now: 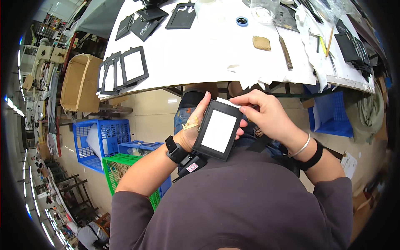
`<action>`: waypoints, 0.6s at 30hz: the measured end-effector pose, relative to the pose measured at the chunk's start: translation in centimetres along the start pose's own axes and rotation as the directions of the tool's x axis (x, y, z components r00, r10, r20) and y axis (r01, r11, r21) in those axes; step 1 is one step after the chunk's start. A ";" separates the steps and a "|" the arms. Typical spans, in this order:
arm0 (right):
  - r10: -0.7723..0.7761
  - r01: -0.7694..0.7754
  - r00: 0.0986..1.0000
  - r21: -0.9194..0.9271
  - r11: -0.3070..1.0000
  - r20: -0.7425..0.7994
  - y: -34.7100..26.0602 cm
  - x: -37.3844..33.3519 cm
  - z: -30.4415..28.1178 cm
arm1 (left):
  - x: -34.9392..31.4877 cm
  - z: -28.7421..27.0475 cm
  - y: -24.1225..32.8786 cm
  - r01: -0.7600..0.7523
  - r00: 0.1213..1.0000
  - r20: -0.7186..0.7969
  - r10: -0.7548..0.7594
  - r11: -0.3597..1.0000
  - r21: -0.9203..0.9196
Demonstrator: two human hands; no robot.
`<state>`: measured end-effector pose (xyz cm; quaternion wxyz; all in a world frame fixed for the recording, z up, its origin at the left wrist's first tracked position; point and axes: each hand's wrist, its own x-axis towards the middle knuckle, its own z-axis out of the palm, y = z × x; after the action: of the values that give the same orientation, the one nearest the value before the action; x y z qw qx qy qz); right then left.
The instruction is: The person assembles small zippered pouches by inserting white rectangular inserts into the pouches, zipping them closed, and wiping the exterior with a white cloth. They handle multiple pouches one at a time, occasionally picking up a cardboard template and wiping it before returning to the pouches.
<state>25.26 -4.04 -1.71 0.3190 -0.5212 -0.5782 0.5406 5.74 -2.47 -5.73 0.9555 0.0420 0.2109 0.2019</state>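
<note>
A black card holder [219,131] with a white panel framed in its middle is held over my lap. My left hand [192,130] grips it from the left and behind, with fingertips showing past its right edge. At its top edge, the thumb and forefinger of my right hand [261,111] pinch a white card [226,102], which sticks out a little above the holder. How deep the card sits inside is hidden.
The white-topped table [187,58] ahead bears several framed black holders [134,66], black pieces [146,27], a tan block [261,43], a blue-rimmed dish [241,21] and a wooden-handled tool [286,52]. A cardboard box [79,83], blue crate [89,146] and green crate [109,175] stand left.
</note>
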 end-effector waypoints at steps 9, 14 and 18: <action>0.020 -0.013 0.999 0.182 0.983 -0.037 0.2 -0.9 1.2 | -0.3 0.6 -0.2 -0.074 0.997 -0.001 0.074 0.997 0.027; 0.035 -0.039 0.999 0.443 0.896 0.016 0.7 -1.4 2.0 | -0.4 0.7 0.0 -0.147 0.989 0.052 0.139 0.972 0.181; 0.135 -0.157 0.987 0.317 0.935 0.090 -0.5 -1.3 1.0 | -0.3 0.9 -0.4 -0.215 0.977 0.082 0.199 0.884 0.416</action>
<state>24.49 -5.51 -1.18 0.3394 -0.4851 -0.4521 0.6672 6.03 -2.96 -4.85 0.9003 0.2739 0.2263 0.2513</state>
